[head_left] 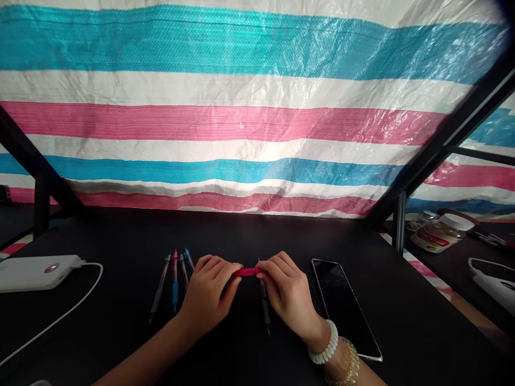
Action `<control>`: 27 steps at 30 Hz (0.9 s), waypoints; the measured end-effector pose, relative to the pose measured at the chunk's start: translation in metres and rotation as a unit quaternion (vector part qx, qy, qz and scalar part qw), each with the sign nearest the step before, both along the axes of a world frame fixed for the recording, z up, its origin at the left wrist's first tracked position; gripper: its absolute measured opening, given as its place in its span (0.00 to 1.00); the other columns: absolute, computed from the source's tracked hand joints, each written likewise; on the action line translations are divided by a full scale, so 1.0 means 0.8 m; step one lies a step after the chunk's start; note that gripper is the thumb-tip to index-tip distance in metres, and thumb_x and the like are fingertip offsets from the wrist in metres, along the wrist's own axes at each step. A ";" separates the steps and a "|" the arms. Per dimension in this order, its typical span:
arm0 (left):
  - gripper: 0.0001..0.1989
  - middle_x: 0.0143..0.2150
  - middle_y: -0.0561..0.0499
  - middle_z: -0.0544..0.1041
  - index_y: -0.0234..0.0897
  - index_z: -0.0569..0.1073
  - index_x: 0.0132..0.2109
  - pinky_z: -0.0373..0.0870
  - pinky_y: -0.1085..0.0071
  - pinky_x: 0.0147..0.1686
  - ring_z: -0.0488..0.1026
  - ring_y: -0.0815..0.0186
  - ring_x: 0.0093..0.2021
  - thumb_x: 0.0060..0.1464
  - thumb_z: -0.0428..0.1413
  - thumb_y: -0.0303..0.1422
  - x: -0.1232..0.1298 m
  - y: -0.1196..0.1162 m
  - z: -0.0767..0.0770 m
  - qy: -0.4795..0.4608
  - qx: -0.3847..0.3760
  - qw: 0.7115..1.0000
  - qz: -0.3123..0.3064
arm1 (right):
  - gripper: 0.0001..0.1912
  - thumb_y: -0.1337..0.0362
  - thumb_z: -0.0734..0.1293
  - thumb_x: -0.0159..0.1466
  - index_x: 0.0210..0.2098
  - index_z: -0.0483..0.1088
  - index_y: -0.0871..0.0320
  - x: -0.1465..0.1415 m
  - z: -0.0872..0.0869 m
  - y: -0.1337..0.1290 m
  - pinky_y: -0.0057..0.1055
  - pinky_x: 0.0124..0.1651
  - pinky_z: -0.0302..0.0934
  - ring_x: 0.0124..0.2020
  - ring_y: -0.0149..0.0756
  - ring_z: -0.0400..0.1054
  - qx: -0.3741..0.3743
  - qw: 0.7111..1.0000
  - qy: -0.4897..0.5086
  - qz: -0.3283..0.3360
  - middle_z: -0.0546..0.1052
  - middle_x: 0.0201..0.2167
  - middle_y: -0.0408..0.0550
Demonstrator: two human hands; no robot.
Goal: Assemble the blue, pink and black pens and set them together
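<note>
Between my two hands, held level above the black table, is what looks like a pink pen (247,272), its ends hidden in my fingers. My left hand (211,287) pinches its left end, and my right hand (284,284) closes on the right end. Another pen (264,303), dark-gripped and clear, lies on the table just below and left of my right hand. Several pens lie in a group to the left of my left hand: a grey-gripped pen (161,284), a blue-gripped pen with a red top (175,284), and others partly covered by that hand.
A dark-screened phone (346,305) lies right of my right hand. At the left is a white power bank (36,273) with a white cable (94,287). A striped sheet (241,123) hangs behind the table (120,343). Black frame bars (442,134) and a jar (438,233) stand at right.
</note>
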State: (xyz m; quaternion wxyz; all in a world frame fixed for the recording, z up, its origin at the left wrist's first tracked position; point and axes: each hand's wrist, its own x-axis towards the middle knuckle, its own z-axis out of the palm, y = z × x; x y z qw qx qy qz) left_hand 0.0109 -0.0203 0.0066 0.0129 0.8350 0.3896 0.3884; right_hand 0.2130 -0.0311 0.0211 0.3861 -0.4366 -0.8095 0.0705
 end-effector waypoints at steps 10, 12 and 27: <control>0.10 0.32 0.53 0.81 0.39 0.76 0.40 0.63 0.56 0.47 0.69 0.59 0.41 0.59 0.53 0.22 -0.005 0.006 -0.011 -0.006 -0.009 1.000 0.006 | 0.12 0.71 0.58 0.69 0.31 0.68 0.57 -0.002 -0.001 -0.001 0.34 0.32 0.53 0.32 0.38 0.58 0.033 0.995 -0.091 -0.002 0.69 0.26 0.47; 0.11 0.32 0.54 0.81 0.40 0.77 0.40 0.62 0.56 0.48 0.69 0.60 0.40 0.58 0.54 0.21 -0.005 0.006 -0.012 -0.010 -0.006 1.000 0.001 | 0.13 0.71 0.57 0.69 0.28 0.66 0.57 -0.003 -0.001 -0.002 0.34 0.31 0.51 0.31 0.38 0.57 0.030 0.995 -0.091 -0.001 0.67 0.25 0.47; 0.18 0.29 0.55 0.81 0.42 0.77 0.38 0.64 0.55 0.46 0.69 0.60 0.35 0.55 0.50 0.16 -0.002 0.003 -0.006 0.006 0.053 0.999 0.008 | 0.16 0.69 0.58 0.69 0.23 0.60 0.56 -0.011 -0.004 -0.009 0.33 0.29 0.49 0.28 0.36 0.57 -0.013 0.999 -0.030 -0.027 0.66 0.22 0.45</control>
